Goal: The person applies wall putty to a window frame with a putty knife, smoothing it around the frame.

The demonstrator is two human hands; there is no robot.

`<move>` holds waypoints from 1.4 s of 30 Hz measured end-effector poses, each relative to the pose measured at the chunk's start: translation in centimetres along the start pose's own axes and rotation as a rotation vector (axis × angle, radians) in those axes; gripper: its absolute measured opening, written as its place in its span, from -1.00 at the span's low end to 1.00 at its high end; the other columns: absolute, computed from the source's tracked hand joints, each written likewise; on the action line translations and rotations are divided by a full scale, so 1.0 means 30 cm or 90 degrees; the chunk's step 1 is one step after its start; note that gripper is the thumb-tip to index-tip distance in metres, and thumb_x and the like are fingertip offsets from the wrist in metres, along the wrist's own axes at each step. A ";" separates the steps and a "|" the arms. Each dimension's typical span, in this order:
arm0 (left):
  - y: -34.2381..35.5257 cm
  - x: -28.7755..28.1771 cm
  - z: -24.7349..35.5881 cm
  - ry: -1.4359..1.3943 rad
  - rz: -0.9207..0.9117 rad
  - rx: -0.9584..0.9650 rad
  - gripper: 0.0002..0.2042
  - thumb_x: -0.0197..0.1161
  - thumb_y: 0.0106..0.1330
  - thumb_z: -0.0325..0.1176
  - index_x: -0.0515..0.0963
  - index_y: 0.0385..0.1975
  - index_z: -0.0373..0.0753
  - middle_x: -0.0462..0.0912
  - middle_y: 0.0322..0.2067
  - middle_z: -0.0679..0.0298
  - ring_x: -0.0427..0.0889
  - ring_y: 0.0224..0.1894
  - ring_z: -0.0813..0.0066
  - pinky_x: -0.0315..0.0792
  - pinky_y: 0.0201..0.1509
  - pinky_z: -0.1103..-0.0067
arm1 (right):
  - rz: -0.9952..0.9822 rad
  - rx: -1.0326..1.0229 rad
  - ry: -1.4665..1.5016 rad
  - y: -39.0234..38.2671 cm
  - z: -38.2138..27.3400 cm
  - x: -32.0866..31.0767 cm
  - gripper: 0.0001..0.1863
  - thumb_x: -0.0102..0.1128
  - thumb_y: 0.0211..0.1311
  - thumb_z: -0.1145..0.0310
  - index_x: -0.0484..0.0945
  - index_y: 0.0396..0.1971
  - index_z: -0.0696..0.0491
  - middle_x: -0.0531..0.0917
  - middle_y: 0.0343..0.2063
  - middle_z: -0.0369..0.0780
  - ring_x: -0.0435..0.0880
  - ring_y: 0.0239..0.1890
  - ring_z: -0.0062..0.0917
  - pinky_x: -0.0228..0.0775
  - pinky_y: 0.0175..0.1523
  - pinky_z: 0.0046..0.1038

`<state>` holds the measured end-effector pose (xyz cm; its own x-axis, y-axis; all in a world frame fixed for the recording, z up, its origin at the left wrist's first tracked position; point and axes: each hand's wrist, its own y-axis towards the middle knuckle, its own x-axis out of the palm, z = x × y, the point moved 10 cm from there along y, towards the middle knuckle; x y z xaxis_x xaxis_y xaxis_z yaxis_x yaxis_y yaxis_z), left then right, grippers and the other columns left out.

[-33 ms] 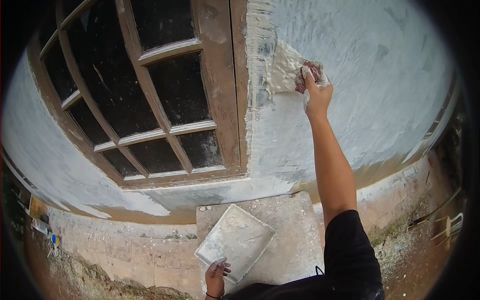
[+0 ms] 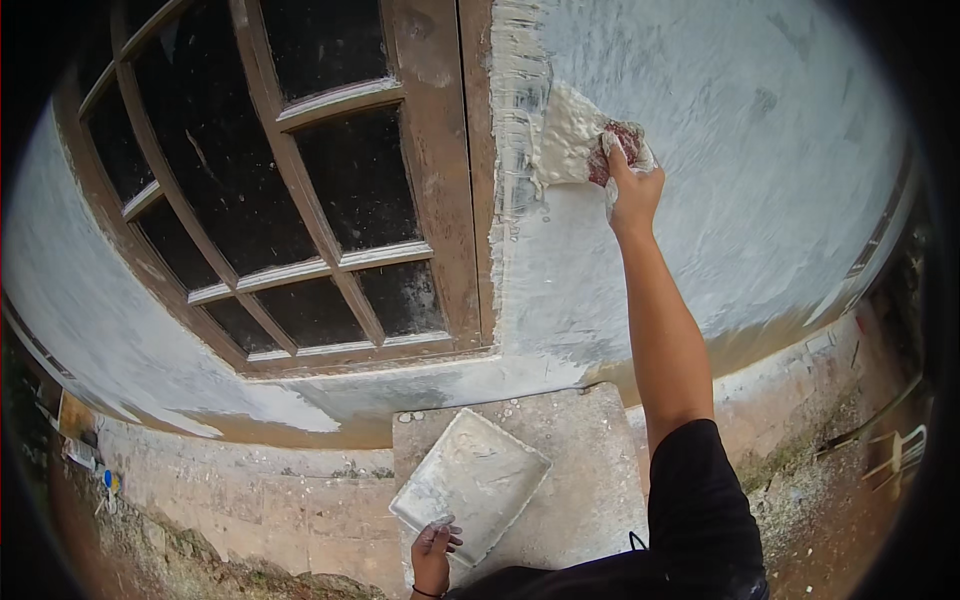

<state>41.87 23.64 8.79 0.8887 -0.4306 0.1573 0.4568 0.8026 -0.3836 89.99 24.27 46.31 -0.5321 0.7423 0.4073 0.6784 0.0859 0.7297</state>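
Hardly anything has moved since the earlier frame. One wide-bladed scraper with a dark red handle, its blade coated in white paste (image 2: 568, 138), lies against the pale blue-white wall (image 2: 760, 220), held by the right grip (image 2: 632, 190), which hides part of the handle. Its long axis runs nearly level, blade pointing left toward one brown wooden window frame (image 2: 435, 170). One white-smeared rectangular tray (image 2: 485, 465) sits on a grey worktop (image 2: 605, 450); the left grip (image 2: 434, 553), fingers curled, overlaps its edge, holding or not I cannot tell.
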 end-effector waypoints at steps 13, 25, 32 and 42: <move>-0.016 0.018 -0.006 0.012 -0.014 0.012 -0.75 -0.01 0.27 -0.33 0.47 -0.17 -0.35 0.56 -0.39 0.24 0.51 -0.44 0.57 0.32 -0.37 0.69 | -0.021 -0.030 -0.139 -0.054 -0.031 0.107 -0.80 0.14 0.01 0.46 0.53 -0.34 0.22 0.61 -0.48 -0.26 0.51 -0.43 -0.68 0.34 -0.29 -0.59; -0.024 0.068 -0.007 0.033 -0.039 0.013 -0.75 -0.02 0.28 -0.34 0.46 -0.17 -0.36 0.57 -0.39 0.23 0.52 -0.43 0.56 0.32 -0.37 0.69 | -0.048 -0.008 -0.118 -0.099 0.016 0.089 -0.79 0.13 0.01 0.48 0.53 -0.32 0.24 0.62 -0.46 -0.26 0.51 -0.43 -0.69 0.34 -0.29 -0.61; -0.020 0.023 -0.028 0.010 -0.010 -0.006 -0.74 -0.02 0.28 -0.34 0.47 -0.17 -0.36 0.57 -0.40 0.22 0.52 -0.44 0.58 0.34 -0.37 0.70 | -0.030 0.033 -0.080 -0.190 0.081 0.049 -0.80 0.09 0.04 0.54 0.51 -0.29 0.25 0.59 -0.43 -0.27 0.51 -0.39 -0.69 0.35 -0.27 -0.61; 0.010 0.050 -0.072 0.007 -0.018 -0.040 -0.74 0.00 0.28 -0.34 0.46 -0.15 -0.36 0.57 -0.39 0.23 0.51 -0.44 0.59 0.34 -0.35 0.70 | 0.024 0.041 -0.034 -0.343 0.183 -0.035 -0.80 0.09 0.05 0.58 0.48 -0.28 0.26 0.57 -0.39 -0.25 0.50 -0.37 -0.66 0.36 -0.25 -0.61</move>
<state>43.27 22.35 6.94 0.8753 -0.4568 0.1590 0.4774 0.7630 -0.4359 86.34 26.26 35.35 -0.4791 0.7803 0.4020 0.7289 0.0985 0.6775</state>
